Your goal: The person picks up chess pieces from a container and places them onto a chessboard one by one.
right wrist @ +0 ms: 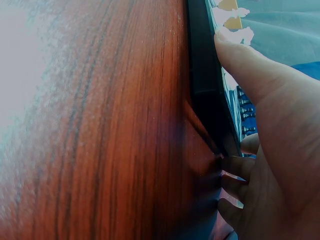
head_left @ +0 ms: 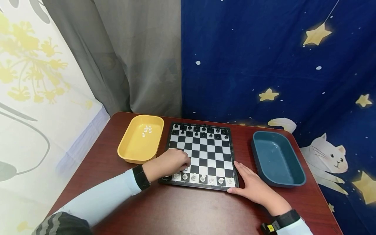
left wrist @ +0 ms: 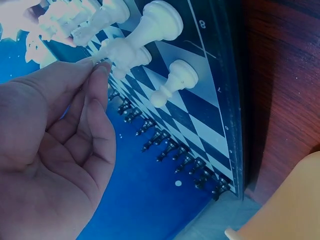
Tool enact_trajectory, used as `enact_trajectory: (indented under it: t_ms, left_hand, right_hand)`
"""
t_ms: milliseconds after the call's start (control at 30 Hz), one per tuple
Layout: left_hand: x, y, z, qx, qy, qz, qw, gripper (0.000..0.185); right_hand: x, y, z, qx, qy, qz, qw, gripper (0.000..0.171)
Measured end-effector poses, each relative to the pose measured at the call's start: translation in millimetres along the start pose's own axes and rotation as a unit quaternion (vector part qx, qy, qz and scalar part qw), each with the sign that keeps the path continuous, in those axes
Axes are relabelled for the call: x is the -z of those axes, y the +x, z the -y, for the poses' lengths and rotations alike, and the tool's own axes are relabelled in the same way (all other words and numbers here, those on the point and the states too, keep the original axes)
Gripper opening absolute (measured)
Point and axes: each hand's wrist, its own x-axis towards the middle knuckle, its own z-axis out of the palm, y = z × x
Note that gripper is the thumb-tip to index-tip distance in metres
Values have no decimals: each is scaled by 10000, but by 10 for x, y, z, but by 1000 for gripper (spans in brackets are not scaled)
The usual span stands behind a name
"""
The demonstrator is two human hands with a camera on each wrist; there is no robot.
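Observation:
In the head view my left hand (head_left: pixel 175 160) reaches over the near-left part of a chessboard (head_left: pixel 202 186). Its thumb and fingertips pinch the top of a white pawn (head_left: pixel 186 168), mostly covered by the hand. The left wrist view shows another white pawn (left wrist: pixel 175 82) standing beside it, with a larger white piece (left wrist: pixel 160 21) close to the fingers. White pieces line the board's near row; a white knight (head_left: pixel 221 180) is among them. My right hand (head_left: pixel 255 186) rests at the near-right corner, thumb on the front edge, fingers extended along the right side.
A yellow tray (head_left: pixel 126 157) left of the board holds several white pawns (head_left: pixel 147 129). Black chess pieces (head_left: pixel 204 134) fill the board's two far rows. A dark teal tray (head_left: pixel 277 163) stands to the right on the reddish-brown table (head_left: pixel 188 212). Curtains hang behind.

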Motion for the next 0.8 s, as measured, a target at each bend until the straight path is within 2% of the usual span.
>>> enact_trajectory:
  t_ms: [533,800]
  left_hand:
    - [-51,7,17,115,-71,119,9998,7]
    - [69,-44,47,176,-162,-1,9997,3]
  right_hand:
    - [14,-15,44,1,-41,17,10000,122]
    - [15,-11,46,5,-32,6,10000,122]
